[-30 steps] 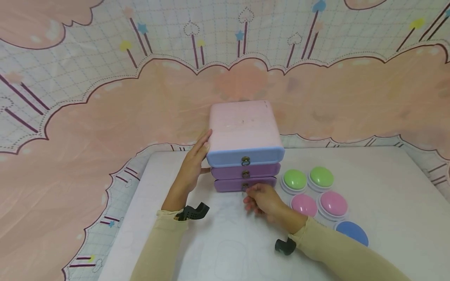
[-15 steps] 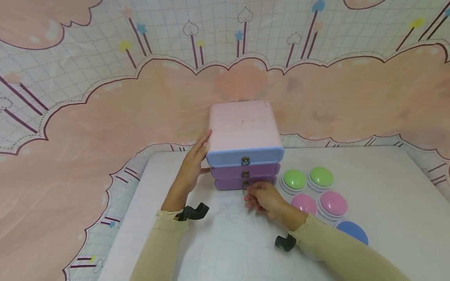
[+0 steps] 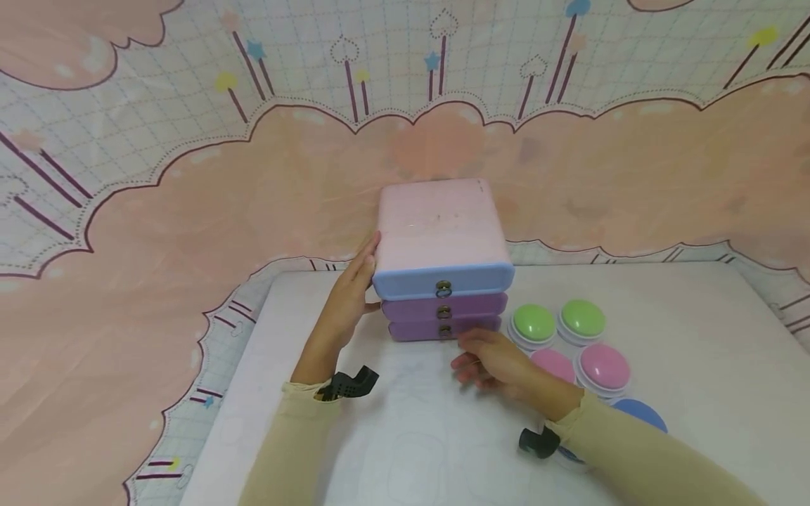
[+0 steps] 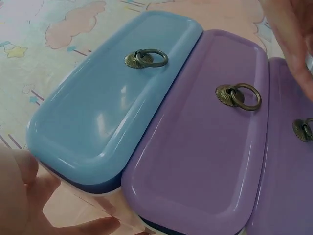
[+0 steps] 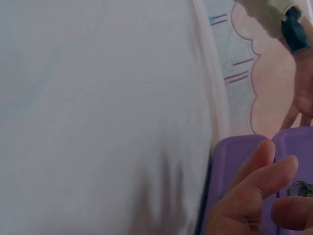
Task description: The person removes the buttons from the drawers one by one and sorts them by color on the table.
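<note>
A small drawer cabinet with a pink top (image 3: 439,221) stands at the back of the white table. Its upper drawer (image 3: 411,283) has a blue front; the middle drawer (image 3: 408,309) and bottom drawer (image 3: 411,332) are purple. Each front carries a bronze ring pull, such as the middle one (image 4: 244,96) in the left wrist view. All three fronts sit flush in the head view. My left hand (image 3: 342,302) rests along the cabinet's left side with fingers extended. Just in front of the bottom drawer's right half, my right hand (image 3: 500,362) has loosely bent fingers and holds nothing.
Several domed push buttons on white bases stand to the right: green (image 3: 534,322), pink (image 3: 605,365) and blue (image 3: 639,413). My right forearm passes over part of that group. A patterned cloth (image 3: 285,183) hangs close behind the cabinet.
The bottom drawer has slid slightly inward. My right fingers have come off its ring pull and moved a little to the right. My left hand has stayed in place.
</note>
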Action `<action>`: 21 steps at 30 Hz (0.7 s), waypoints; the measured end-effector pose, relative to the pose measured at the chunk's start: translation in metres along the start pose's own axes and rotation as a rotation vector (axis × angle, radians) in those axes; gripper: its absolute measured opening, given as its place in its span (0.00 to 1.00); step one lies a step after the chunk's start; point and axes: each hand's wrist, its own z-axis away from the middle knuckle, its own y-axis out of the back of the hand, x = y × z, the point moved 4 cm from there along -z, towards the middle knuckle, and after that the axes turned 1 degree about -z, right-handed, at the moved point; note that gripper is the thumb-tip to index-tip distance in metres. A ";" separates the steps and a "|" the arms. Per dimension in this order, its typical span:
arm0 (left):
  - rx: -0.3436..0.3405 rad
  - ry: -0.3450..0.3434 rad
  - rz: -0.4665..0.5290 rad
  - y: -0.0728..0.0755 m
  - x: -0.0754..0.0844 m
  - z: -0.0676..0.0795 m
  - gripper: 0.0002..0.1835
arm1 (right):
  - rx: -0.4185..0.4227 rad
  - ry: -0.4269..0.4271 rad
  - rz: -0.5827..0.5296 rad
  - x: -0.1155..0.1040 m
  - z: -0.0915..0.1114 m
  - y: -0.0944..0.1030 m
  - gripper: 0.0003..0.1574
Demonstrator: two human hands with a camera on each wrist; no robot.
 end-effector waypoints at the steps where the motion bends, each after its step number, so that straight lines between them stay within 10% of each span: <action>1: -0.001 0.000 -0.004 0.000 0.000 0.001 0.28 | -0.001 0.000 0.008 -0.001 0.004 0.002 0.21; 6: 0.020 0.000 -0.095 0.012 -0.004 0.013 0.30 | 0.024 0.051 0.140 -0.016 0.030 0.019 0.25; 11: 0.078 -0.038 -0.392 0.035 -0.011 0.031 0.32 | 0.082 0.196 0.319 -0.035 0.060 0.048 0.34; 21: 0.168 -0.017 -0.882 0.079 -0.032 0.072 0.35 | 0.418 0.419 0.929 -0.062 0.099 0.111 0.44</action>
